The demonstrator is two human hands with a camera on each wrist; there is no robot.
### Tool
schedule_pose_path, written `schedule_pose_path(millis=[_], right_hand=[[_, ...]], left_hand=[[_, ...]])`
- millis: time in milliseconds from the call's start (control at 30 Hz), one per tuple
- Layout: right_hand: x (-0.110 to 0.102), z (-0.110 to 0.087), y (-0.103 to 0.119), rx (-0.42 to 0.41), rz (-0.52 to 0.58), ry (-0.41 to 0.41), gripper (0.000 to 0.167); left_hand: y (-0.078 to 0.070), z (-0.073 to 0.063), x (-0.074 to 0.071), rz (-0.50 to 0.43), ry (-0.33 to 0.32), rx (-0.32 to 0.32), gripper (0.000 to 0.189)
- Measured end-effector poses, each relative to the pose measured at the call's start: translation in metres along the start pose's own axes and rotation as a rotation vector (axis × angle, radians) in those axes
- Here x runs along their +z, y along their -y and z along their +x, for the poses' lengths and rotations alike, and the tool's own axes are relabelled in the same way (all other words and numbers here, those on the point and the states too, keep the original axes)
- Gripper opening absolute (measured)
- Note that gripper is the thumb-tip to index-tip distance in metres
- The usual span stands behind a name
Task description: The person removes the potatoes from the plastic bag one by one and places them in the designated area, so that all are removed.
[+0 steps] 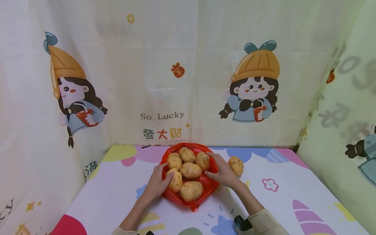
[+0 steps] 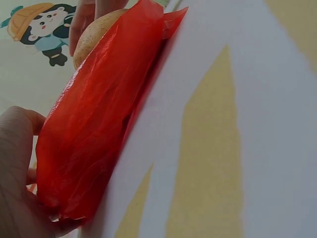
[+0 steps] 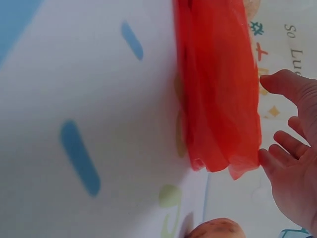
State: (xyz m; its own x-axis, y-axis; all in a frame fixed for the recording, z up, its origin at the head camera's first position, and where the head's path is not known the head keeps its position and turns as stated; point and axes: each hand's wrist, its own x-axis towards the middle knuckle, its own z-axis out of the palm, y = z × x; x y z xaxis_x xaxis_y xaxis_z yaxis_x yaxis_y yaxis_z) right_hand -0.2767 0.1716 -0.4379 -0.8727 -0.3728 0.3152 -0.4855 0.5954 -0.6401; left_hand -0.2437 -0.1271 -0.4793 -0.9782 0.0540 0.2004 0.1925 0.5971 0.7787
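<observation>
A red plastic bag lies wide open on the table, several potatoes showing inside its spread rim. At its left side, my left hand rests spread against the rim, thumb over the nearest potato. In the left wrist view, the fingers of the left hand reach around the end of the red bag. My right hand is at the opposite side, thumb and fingers apart. From the right wrist, the right hand shows loosely spread, a fingertip right at the edge of the bag.
One loose potato lies just right of my right hand. The table is covered by a colourful patterned cloth. Cream curtains printed with cartoon figures surround it at the back and both sides.
</observation>
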Motion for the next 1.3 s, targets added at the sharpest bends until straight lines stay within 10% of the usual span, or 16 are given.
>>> schedule_pose_path(millis=[1300], right_hand=[[0.021, 0.035, -0.016, 0.061, -0.121, 0.081, 0.073]], left_hand=[[0.002, 0.001, -0.001, -0.012, 0.013, -0.005, 0.063]])
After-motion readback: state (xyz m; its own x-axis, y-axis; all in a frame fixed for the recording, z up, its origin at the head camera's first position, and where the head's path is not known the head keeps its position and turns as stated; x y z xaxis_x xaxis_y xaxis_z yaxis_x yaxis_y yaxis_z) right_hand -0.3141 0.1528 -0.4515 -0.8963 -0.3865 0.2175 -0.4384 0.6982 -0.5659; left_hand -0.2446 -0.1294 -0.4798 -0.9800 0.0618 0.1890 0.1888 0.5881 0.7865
